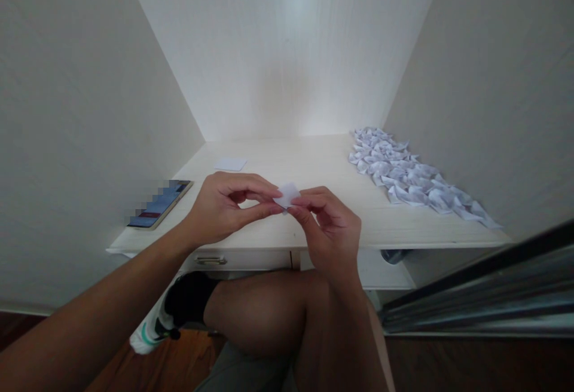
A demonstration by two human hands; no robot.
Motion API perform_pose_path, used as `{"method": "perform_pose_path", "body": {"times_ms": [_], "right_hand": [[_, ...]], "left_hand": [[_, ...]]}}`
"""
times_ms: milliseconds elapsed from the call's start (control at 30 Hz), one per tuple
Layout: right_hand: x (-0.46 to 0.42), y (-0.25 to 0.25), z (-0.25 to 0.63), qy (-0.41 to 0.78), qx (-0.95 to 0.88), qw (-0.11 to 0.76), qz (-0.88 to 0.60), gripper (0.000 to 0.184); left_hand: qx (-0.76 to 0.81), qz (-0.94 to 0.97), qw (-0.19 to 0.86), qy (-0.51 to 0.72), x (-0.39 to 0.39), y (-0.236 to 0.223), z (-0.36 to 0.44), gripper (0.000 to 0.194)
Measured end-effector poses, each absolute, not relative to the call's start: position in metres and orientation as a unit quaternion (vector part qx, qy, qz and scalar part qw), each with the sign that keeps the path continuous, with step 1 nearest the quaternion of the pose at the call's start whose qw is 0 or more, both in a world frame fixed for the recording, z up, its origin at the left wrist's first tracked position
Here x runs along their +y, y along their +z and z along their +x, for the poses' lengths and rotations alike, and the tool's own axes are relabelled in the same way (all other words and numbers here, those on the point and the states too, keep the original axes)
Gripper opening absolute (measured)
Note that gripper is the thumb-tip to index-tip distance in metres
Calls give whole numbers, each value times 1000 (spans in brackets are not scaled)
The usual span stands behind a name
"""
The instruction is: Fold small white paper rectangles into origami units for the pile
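A small white piece of paper is held between both my hands, just above the front edge of the pale desk. My left hand pinches its left side with thumb and fingertips. My right hand pinches its right side from below, the other fingers curled. Much of the paper is hidden by my fingertips.
Several folded white paper shapes lie in a long row along the desk's right side. A flat white paper square lies at the left middle. A phone rests at the desk's left front corner. A drawer handle shows below; my raised knee is under my hands.
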State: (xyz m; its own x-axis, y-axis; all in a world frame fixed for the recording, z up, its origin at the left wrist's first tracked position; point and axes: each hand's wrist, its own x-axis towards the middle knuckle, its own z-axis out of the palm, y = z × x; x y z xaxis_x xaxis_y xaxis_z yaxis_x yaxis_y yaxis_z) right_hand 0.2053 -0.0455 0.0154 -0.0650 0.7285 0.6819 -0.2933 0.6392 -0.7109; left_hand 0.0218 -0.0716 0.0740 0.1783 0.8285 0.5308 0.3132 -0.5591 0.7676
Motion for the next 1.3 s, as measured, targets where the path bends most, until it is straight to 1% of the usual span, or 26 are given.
{"method": "perform_pose_path", "body": {"times_ms": [133, 300, 433, 667, 833, 967, 1100, 1300], "right_hand": [[-47, 16, 205, 378, -612, 670, -181, 11], [-48, 15, 205, 379, -608, 675, -177, 12], [-48, 13, 205, 368, -593, 686, -208, 9], [-48, 11, 203, 358, -581, 690, -240, 4], [-47, 10, 204, 357, -588, 688, -231, 7], [-47, 13, 205, 362, -598, 684, -208, 11], [-46, 13, 205, 362, -604, 679, -207, 9], [-47, 13, 203, 369, -600, 676, -214, 8]], "left_hand": [[406, 700, 250, 532, -73, 72, 25, 17], [396, 719, 229, 522, -73, 76, 26, 10], [374, 747, 189, 515, -72, 78, 25, 10], [401, 749, 152, 505, -74, 80, 24, 4], [410, 741, 107, 521, -75, 79, 26, 9], [388, 754, 126, 514, -73, 78, 24, 11], [370, 767, 153, 502, -71, 78, 22, 14], [368, 766, 151, 506, -70, 76, 25, 6]]}}
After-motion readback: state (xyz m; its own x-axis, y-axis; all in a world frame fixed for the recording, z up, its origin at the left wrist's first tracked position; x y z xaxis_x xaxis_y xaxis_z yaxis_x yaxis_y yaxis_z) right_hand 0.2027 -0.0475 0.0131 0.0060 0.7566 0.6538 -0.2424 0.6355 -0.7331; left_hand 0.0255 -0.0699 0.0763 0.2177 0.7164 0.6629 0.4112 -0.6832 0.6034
